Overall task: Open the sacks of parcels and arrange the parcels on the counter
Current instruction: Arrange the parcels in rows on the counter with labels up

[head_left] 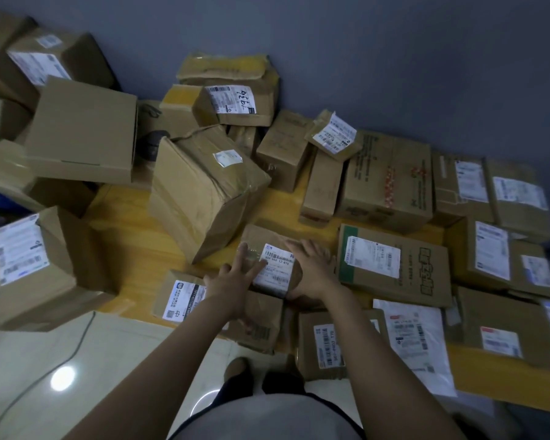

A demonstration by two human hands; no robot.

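Right now both hands rest on a small cardboard parcel lying label-up on the yellow counter. The left hand lies flat with fingers spread along the parcel's near-left edge and partly over its white shipping label; the right hand is laid open over the parcel's right side, palm down. Neither hand is clenched; they seem to press and steady the parcel rather than lift it.

Just left of and beyond the left hand a large taped carton leans tilted, one corner on the counter. Just right of the right hand lies a flat green-edged box, and nearer the wrists a labelled box sits under the left forearm, with a barcoded box beside it. No sack is in view.

The step looks like seating this parcel in the gap between its neighbours. To do it well, slide it with both palms, keeping it flat and label up, until its edges sit square beside the green-edged box without riding onto the labelled box below. Watch the leaning carton: a nudge from the left hand could tip it. Let go only once the parcel lies steady.
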